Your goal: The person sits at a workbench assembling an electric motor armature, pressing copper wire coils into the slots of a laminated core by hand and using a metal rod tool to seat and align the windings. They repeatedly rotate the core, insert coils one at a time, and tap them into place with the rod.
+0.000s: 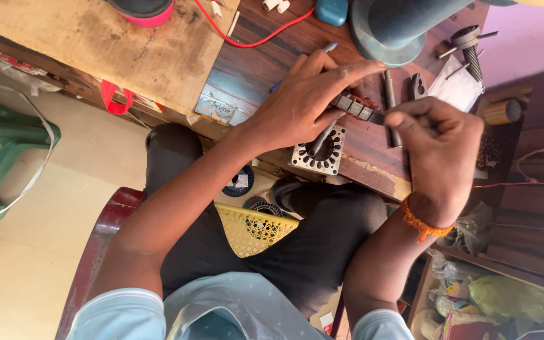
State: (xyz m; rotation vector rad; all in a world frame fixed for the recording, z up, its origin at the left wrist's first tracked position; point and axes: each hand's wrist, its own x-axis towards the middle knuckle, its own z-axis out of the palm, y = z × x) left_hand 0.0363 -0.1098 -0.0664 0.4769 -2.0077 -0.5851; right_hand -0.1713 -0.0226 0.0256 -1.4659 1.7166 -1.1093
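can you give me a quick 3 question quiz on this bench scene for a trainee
1. True or false: the left hand rests on a toothed metal piece on the table.
2. What lies at the table edge below the left hand? A) stator core B) cup C) phone
3. What is tied round the wrist of the right hand?

Key: 1 true; 2 A, the stator core; 3 an orange thread.

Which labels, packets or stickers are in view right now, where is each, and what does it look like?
Worn sticker: desk's near edge, left of the left hand; pale blue, peeling.
White paper: desk, above the right hand; crumpled sheet.
Packets: lower-right shelf; yellow-green bag, red-and-white box.
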